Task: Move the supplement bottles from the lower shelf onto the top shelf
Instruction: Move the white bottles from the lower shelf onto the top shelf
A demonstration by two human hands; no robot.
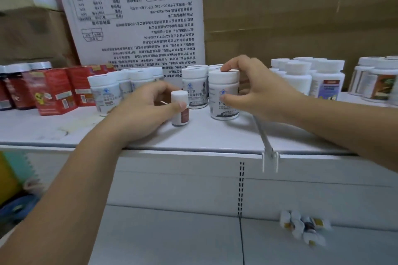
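**A:** What do we count, biggest first?

**B:** One white printed carton (137,17) stands beyond both hands. Left of our left hand (146,109) we see three red boxes (53,92). Behind its fingers are four white-capped bottles (137,76) in a row.

**A:** And the bottles we handle?

**B:** Two, both upright on the top shelf (215,135). The large bottle (223,94) sits in our right hand (254,88), fingertips curled onto its cap, thumb pressed on its label. The small bottle (179,107) stands just left of it, gripped by our left hand, thumb across its front.

**A:** The lower shelf (172,239)?

**B:** Below our right forearm lies a heap of small bottles (303,228), too blurred for us to count, well apart from both hands.
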